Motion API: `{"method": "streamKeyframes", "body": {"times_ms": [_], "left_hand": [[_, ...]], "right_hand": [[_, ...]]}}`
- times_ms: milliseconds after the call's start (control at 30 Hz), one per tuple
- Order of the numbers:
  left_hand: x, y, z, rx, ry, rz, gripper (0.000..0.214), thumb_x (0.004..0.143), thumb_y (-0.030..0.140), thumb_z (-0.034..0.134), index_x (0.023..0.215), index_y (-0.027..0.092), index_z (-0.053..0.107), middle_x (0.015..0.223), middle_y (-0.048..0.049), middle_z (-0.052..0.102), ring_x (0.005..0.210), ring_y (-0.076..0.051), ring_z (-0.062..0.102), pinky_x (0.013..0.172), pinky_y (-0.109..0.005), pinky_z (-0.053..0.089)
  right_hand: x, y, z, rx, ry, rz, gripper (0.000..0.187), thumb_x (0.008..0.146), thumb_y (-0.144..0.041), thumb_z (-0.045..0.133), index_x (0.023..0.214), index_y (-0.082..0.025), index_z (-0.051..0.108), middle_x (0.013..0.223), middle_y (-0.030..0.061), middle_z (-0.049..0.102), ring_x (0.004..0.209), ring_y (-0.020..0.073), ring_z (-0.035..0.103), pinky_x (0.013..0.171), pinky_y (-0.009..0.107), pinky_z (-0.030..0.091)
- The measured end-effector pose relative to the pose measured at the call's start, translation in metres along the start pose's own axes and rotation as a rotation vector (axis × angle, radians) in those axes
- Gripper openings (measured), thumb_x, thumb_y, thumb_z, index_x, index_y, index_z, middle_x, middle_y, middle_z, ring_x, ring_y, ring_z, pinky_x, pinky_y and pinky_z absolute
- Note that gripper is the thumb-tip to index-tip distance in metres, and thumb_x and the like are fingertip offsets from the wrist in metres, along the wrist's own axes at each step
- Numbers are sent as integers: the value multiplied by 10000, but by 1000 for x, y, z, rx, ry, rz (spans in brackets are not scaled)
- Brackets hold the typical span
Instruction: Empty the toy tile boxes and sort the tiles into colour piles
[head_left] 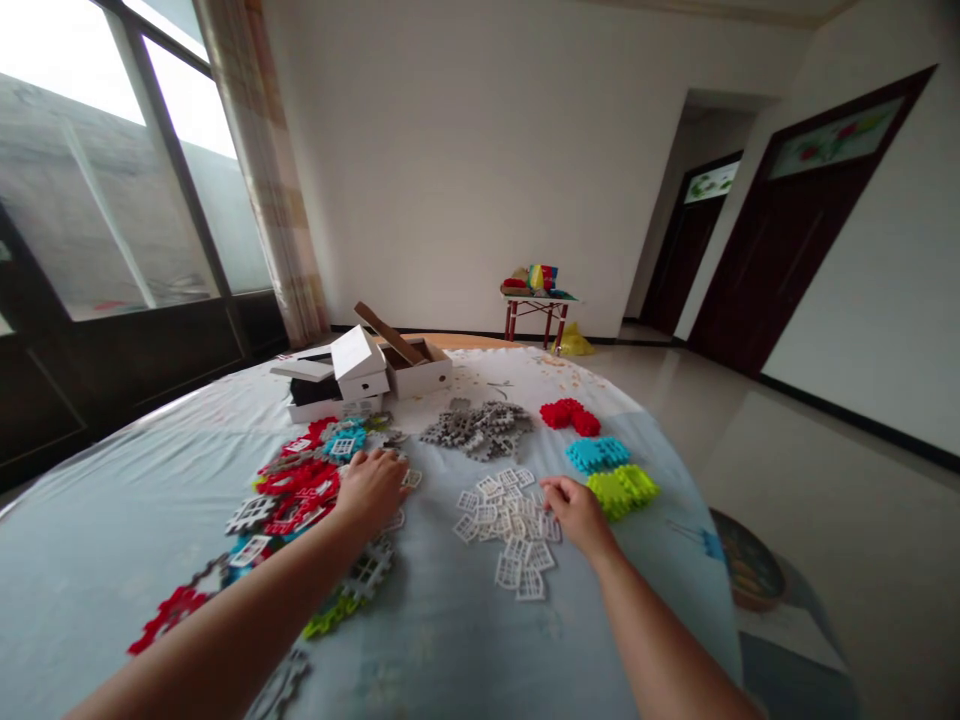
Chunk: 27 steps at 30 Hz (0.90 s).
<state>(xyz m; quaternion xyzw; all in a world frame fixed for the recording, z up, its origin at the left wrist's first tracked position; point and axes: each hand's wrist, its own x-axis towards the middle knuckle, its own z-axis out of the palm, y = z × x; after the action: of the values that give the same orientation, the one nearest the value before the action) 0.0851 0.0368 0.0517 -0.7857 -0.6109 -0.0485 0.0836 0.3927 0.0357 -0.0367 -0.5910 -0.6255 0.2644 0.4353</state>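
Observation:
My left hand lies palm down on the edge of a mixed heap of red, teal, white and grey plastic grid tiles, its fingers curled over the pieces. What it grips, if anything, is hidden. My right hand rests at the right edge of a pile of white tiles, fingertips bent onto them. Sorted piles lie beyond: grey, red, blue and lime green.
The round table has a pale blue cloth. White boxes stand open at its far side. A small red-legged table with coloured things stands by the back wall. Dark doors are on the right, windows on the left.

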Motion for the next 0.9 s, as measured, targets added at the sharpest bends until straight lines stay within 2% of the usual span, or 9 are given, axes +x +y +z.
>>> {"method": "streamKeyframes", "body": {"times_ms": [133, 267, 400, 500, 633, 733, 800, 900], "left_hand": [[9, -12, 12, -30, 8, -29, 190, 707, 268, 496, 782, 188, 651, 936, -111, 624, 954, -274, 504, 829, -404, 303], [5, -20, 7, -89, 11, -73, 274, 765, 315, 413, 686, 201, 650, 852, -75, 651, 886, -247, 547, 777, -372, 329], [-6, -21, -5, -191, 87, -115, 340, 798, 390, 365, 854, 261, 674, 960, -43, 636, 916, -224, 541, 763, -337, 352], [-14, -12, -11, -423, 141, -127, 381, 794, 440, 376, 894, 222, 672, 878, -42, 631, 775, -174, 546, 682, -276, 373], [-16, 17, -11, -704, 34, -68, 410, 773, 474, 411, 752, 152, 665, 607, -3, 557, 567, -121, 471, 530, -240, 323], [-12, 39, -5, -884, -28, -37, 443, 743, 497, 460, 918, 139, 655, 614, 9, 572, 541, -110, 462, 502, -225, 328], [-6, 44, -2, -864, -22, -24, 487, 738, 506, 470, 1047, 157, 611, 677, 7, 614, 566, -113, 499, 524, -221, 366], [2, 32, -1, -690, 17, -44, 426, 767, 443, 451, 1055, 171, 608, 794, -28, 659, 679, -136, 568, 628, -230, 414]], "right_hand": [[1, -1, 1, -22, -2, 2, 360, 757, -387, 418, 886, -137, 642, 629, 33, 644, 521, 137, 559, 531, 224, 428], [1, -1, 1, -22, 0, 14, 353, 752, -389, 427, 885, -142, 641, 625, 30, 644, 529, 139, 562, 523, 219, 428], [1, 0, 1, 0, 2, 15, 351, 748, -379, 431, 888, -138, 643, 628, 28, 641, 515, 131, 548, 504, 215, 427], [1, 3, 1, 8, -3, 16, 354, 743, -383, 439, 896, -138, 645, 622, 24, 635, 502, 128, 539, 492, 213, 422], [2, 6, 1, 7, -6, 13, 363, 739, -389, 441, 905, -136, 641, 617, 18, 628, 492, 125, 527, 487, 215, 419], [2, 6, 1, -1, -16, 37, 371, 742, -402, 433, 903, -135, 634, 621, 15, 626, 475, 121, 517, 481, 217, 416], [1, 4, 0, -8, -25, 47, 373, 743, -409, 429, 901, -138, 630, 624, 13, 626, 475, 121, 520, 487, 219, 418], [0, 1, 0, -6, -30, 51, 379, 741, -418, 428, 903, -139, 628, 621, 13, 627, 481, 127, 531, 493, 223, 422]]}}
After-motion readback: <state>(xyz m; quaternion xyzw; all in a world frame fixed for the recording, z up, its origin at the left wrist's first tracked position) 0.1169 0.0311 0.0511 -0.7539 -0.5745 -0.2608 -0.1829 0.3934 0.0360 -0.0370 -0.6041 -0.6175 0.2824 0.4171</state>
